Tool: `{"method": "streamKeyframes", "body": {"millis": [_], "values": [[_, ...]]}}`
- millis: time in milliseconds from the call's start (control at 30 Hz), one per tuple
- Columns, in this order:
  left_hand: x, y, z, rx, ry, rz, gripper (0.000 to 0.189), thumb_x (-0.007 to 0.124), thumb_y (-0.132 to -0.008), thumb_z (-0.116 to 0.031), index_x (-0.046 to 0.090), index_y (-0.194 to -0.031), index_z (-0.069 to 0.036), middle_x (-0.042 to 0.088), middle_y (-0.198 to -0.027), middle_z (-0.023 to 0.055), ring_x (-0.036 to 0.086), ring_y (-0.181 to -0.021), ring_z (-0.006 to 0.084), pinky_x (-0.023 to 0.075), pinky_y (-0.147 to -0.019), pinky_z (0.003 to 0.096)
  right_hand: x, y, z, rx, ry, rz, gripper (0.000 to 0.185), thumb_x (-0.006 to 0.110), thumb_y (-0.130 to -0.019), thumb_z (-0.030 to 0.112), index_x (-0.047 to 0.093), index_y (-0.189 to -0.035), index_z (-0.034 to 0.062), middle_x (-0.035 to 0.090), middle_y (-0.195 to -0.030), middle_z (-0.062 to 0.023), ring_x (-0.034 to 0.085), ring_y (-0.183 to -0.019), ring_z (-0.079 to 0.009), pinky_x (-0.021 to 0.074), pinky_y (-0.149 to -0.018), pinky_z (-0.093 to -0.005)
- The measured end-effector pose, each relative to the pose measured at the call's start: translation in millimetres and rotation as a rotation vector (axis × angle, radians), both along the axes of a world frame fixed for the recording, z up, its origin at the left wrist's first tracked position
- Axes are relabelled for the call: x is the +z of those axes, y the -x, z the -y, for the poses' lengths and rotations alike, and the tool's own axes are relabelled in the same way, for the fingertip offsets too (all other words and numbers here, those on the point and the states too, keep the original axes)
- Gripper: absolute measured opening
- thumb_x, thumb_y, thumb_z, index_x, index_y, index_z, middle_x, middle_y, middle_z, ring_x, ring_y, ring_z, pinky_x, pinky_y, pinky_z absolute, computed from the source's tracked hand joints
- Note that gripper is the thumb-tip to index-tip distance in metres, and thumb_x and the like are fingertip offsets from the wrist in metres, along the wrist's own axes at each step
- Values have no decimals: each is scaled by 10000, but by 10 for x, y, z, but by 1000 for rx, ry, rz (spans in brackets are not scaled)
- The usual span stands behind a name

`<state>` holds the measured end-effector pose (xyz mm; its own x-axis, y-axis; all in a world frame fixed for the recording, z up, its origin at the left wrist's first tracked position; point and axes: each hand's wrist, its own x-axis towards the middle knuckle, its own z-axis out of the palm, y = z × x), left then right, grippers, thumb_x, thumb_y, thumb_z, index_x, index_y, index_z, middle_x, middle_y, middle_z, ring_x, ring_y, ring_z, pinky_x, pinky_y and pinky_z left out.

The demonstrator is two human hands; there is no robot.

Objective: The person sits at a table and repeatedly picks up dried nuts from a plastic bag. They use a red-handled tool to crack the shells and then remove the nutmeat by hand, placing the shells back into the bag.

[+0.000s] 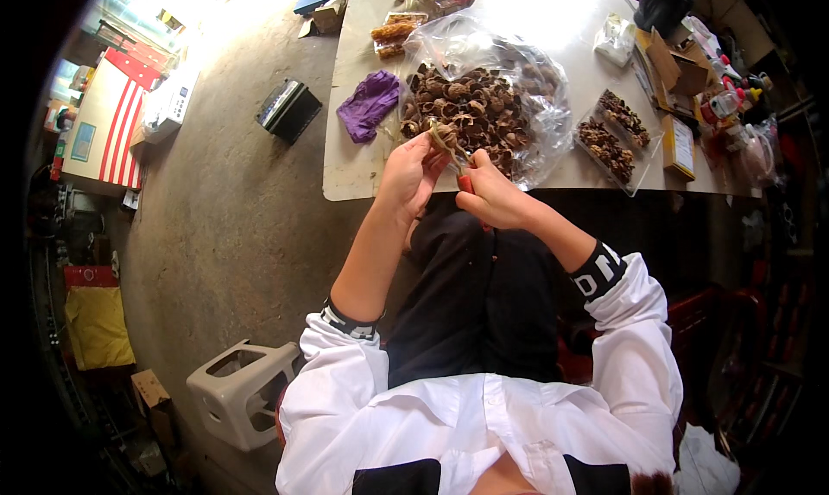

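Note:
My right hand (497, 196) grips a plier-like nutcracker (457, 158) with red handles. Its metal jaws sit around a walnut (445, 136). With its fingertips, my left hand (409, 174) steadies the walnut at the jaws. Both hands are over the table's near edge, just in front of a clear plastic bag (547, 142) spread open on the tabletop. Many cracked walnut shells (476, 97) lie heaped on the bag. To the right, a clear divided tray (638, 165) contains walnut kernels (605, 147) in two sections.
On the white table (363, 171), a crumpled purple bag (369, 105) lies left of the shells, with packaged food (396, 30) behind it. Boxes (677, 64) and bottles (722, 103) crowd the right side. A black battery (289, 110) and beige plastic stool (243, 391) are on the floor.

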<state>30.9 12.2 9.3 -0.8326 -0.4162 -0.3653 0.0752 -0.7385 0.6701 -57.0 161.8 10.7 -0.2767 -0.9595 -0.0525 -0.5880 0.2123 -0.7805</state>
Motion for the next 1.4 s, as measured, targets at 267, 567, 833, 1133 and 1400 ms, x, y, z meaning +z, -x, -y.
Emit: {"method": "streamKeyframes", "body": {"millis": [267, 567, 833, 1133, 1400], "values": [[-200, -96, 100, 91, -51, 31, 273, 452, -1004, -158, 551, -1202, 0, 627, -1065, 82, 599, -940, 168, 504, -896, 309, 84, 245, 83, -240, -71, 457, 222, 541, -791, 174, 535, -706, -31, 543, -854, -137, 564, -809, -177, 473, -752, -331], [-79, -320, -37, -7, -46, -161, 339, 599, -922, -110, 534, -1231, 14, 613, -1157, 126, 598, -1078, 215, 485, -973, 337, -270, 401, -95, -697, -111, -388, 303, 631, -765, 286, 637, -711, -11, 598, -940, -197, 603, -859, -356, 490, -762, -424], [8, -311, -156, 60, 344, -90, 334, 661, -884, -108, 598, -1198, -13, 659, -1086, 56, 617, -935, 86, 438, -556, 140, 47, 44, 192, -645, 326, 409, 305, 607, -917, 303, 578, -957, 3, 575, -842, -74, 552, -667, -134, 468, -596, -308], [29, -21, -261, 189, 357, -111, 366, 654, -871, -23, 574, -1218, 61, 653, -1083, 80, 610, -937, 120, 485, -842, 244, -131, -267, 650, -659, 733, 607, 301, 404, -1013, 240, 574, -1076, -1, 630, -811, -84, 581, -671, -134, 466, -621, -262], [-132, 195, -422, 264, 356, -116, 325, 599, -904, -8, 563, -1221, 57, 648, -1089, 100, 629, -940, 134, 519, -822, 238, -133, -195, 610, -799, 674, 472, 413, 302, -1029, 242, 609, -1107, -24, 630, -849, -84, 579, -747, -135, 471, -704, -258]]}}
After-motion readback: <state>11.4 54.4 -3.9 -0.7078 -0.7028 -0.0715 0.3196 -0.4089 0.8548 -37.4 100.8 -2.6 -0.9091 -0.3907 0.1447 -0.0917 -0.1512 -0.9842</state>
